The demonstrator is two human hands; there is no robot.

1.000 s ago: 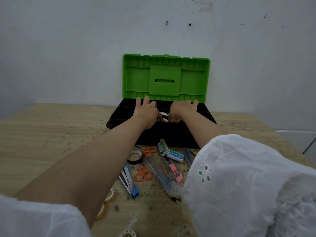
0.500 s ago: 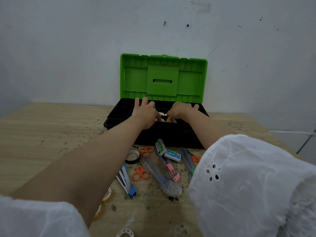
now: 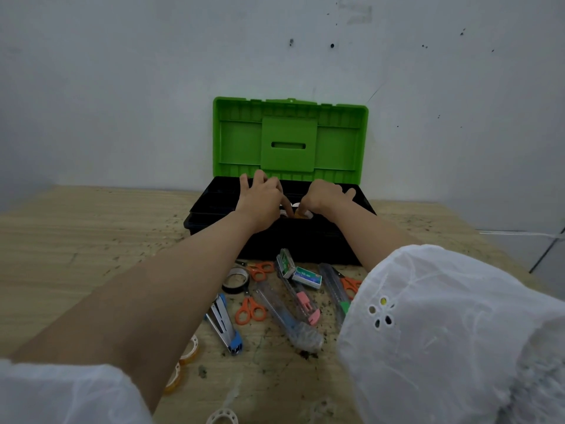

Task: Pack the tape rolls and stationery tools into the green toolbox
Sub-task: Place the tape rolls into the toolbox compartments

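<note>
- The green toolbox (image 3: 289,136) stands open at 12 o'clock on the table (image 3: 76,240), with its lid upright.
- The left hand (image 3: 260,198) reaches into it, grip spread, thumb down by the tape rolls (image 3: 296,205) inside.
- The right hand (image 3: 325,198) curls over the same rolls; I cannot tell whether its grip pinches one.
- At 6 o'clock of the box lie orange scissors (image 3: 250,310), a stapler (image 3: 224,324) and a black tape roll (image 3: 235,280).
</note>
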